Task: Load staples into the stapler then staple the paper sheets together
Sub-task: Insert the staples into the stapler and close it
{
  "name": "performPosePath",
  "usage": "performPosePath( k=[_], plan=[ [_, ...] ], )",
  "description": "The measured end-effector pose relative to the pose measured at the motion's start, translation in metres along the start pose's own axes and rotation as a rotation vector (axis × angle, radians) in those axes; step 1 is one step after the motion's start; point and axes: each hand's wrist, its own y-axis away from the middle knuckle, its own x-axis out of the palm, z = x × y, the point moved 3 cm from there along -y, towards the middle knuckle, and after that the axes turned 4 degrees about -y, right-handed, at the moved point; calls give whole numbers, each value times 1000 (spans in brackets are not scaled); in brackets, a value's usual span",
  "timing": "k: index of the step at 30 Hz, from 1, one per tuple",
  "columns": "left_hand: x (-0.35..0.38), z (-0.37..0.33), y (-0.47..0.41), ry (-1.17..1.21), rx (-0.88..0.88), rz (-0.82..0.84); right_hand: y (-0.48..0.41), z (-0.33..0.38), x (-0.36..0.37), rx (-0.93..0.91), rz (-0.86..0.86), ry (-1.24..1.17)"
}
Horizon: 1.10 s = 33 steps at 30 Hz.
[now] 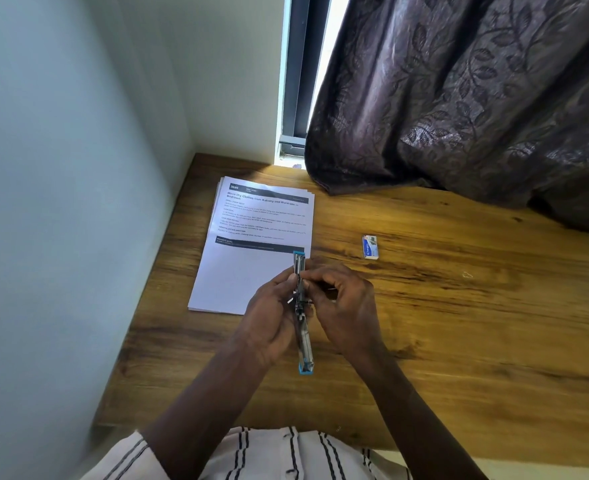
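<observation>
From the head camera, the stapler [305,341] is swung open into one long line running 12 to 6 o'clock above the wooden table [459,323], its far tip over the near right corner of the paper stack [251,244]. The left hand [272,317] curls its fingers around the stapler's left side, and the right hand [345,306] pinches its fingertips together on the middle. A small staple box [370,247] lies well apart at 2 o'clock from the hands, near the dark curtain [476,98].

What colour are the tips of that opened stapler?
The silver metal stapler has blue plastic tips; clearest in the head view.
</observation>
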Motion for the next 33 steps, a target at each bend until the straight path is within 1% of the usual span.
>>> performPosePath(
  k=[3, 8, 13, 16, 19, 23, 25, 29, 31, 33],
  plan=[
    [-1, 1, 0, 6, -8, 0, 2, -1, 1, 23, -5, -35],
    [-5, 2, -1, -24, -31, 14, 1, -2, 1, 186, -18, -192],
    [-13, 7, -8, 15, -71, -6, -1, -8, 2, 363, 154, -287],
    [-11, 11, -7, 36, -96, 6, -2, -12, 3, 440, 189, -274],
    [-8, 12, -3, 85, -102, 23, -4, -16, 5, 499, 167, -299],
    [-8, 12, -2, 58, -130, 35, -6, -31, 5, 538, 37, -252],
    [-8, 12, -1, 55, -142, 63, -8, -39, 5, 566, -4, -274],
    [-9, 8, 1, 20, -172, 147, -7, -49, 5, 557, -24, -260],
    [-10, 8, 0, 11, -213, 140, -7, -52, 6, 561, -35, -227],
    [-12, 11, 0, 11, -269, 99, -7, -55, 8, 601, 0, -285]
  ],
)
